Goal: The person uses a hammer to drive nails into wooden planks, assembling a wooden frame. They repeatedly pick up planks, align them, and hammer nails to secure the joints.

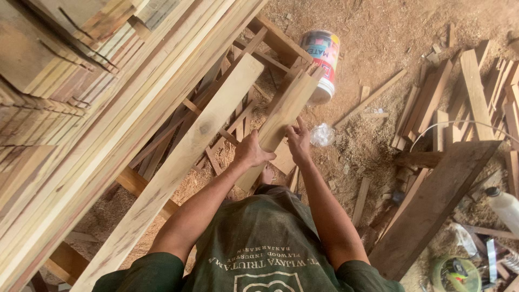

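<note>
- Left hand (pixel 252 151) and right hand (pixel 299 141) both grip a short board (pixel 281 116), lifted clear of the ground.
- Board not yet set down; long plank (pixel 178 167) lies left of the hands, untouched.

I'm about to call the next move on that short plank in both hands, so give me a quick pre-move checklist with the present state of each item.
1. Left hand gripping the short plank at its edge: ok.
2. Right hand on the plank's other edge, fingers spread on its face: ok.
3. Plank's upper end apart from the plastic bucket: cannot tell, they overlap in view.
4. Long plank leaning alongside, apart from the held one: ok.
5. Ground beneath free of offcuts: not ok, wood scraps and sawdust lie there.
6. Plank's lower end: cannot tell, hidden behind the forearms.
</note>
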